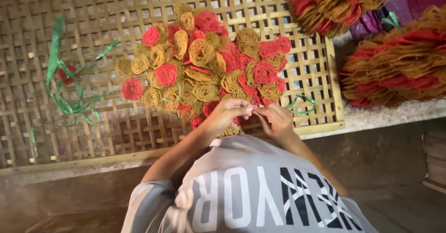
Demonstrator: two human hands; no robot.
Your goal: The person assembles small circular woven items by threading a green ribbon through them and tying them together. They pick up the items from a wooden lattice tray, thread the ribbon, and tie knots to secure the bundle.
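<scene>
The woven bamboo tray (116, 135) held a loose pile of round crackers (204, 70), red and yellow, with green plastic strips (65, 98) at its left part. At the near edge of the pile, the left hand (227, 114) and the right hand (276, 119) met, fingertips pinched narrowly on something too small to tell. Stacked bundles of crackers (399, 66) lay beside the tray.

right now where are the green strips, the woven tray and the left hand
green strips (65, 100), head view, on the tangle's middle
woven tray (116, 10), head view, on bare lattice
left hand (228, 112), head view, on the back of the hand
</scene>
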